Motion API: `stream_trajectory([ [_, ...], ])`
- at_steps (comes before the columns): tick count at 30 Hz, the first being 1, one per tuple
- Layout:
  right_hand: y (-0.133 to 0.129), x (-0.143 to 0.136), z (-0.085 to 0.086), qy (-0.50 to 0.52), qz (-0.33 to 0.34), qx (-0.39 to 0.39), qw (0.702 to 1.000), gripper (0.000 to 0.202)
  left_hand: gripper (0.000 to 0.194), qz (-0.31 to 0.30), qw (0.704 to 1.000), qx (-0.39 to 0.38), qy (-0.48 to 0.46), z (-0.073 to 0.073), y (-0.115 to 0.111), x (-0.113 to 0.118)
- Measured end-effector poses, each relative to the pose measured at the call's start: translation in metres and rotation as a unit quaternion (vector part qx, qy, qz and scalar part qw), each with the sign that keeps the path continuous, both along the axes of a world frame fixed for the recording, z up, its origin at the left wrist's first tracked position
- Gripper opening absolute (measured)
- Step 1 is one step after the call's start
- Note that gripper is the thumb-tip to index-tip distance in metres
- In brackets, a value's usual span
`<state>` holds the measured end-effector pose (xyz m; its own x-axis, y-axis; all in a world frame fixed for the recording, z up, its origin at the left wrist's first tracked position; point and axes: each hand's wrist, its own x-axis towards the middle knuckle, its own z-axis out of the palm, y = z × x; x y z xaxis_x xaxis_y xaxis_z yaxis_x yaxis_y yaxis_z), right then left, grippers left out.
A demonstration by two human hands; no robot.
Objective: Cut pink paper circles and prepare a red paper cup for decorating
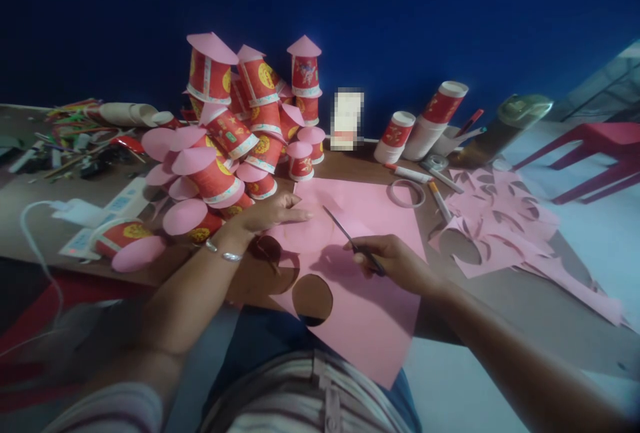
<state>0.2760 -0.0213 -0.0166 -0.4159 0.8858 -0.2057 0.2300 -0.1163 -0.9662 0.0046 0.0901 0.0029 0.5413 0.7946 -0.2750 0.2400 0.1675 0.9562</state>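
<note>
A large pink sheet [375, 313] with round holes cut in it lies over the table's front edge. My right hand [383, 256] is closed round dark-handled scissors [341, 225], whose blades point up and left over the paper. At the upper left of the sheet, my left hand [280, 212] is closed on the edge of a pink paper piece [313, 230], thumb and fingers pressed together. A faint curved line shows on that piece. Whether it is still joined to the larger sheet cannot be made out.
Red paper cups with pink cone tops [213, 183] are piled at the left. Behind the sheet lie a tape roll [407, 194] and markers [411, 174]. Pink scraps [493, 210] cover the right side. A power strip [107, 216] and stacked cups [425, 140] stand farther out.
</note>
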Motion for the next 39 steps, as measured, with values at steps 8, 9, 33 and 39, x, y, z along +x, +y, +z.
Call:
stream_trajectory([
  [8, -0.003, -0.005, 0.000, 0.075, -0.104, 0.026, 0.991, 0.053, 0.034, 0.122, 0.952, -0.135, -0.247, -0.004, 0.003, 0.006],
  [9, -0.004, -0.007, -0.001, 0.085, -0.116, 0.026, 0.989, 0.054, 0.031, 0.125, 0.946, -0.145, -0.260, -0.004, 0.001, 0.009],
  [33, -0.015, -0.027, -0.007, 0.012, -0.183, 0.062, 0.981, 0.057, 0.049, 0.152, 0.986, 0.023, -0.059, -0.024, -0.033, 0.044],
  [39, -0.016, -0.029, -0.008, 0.015, -0.184, 0.064, 0.981, 0.057, 0.048, 0.156, 0.986, 0.022, -0.048, -0.024, -0.032, 0.043],
])
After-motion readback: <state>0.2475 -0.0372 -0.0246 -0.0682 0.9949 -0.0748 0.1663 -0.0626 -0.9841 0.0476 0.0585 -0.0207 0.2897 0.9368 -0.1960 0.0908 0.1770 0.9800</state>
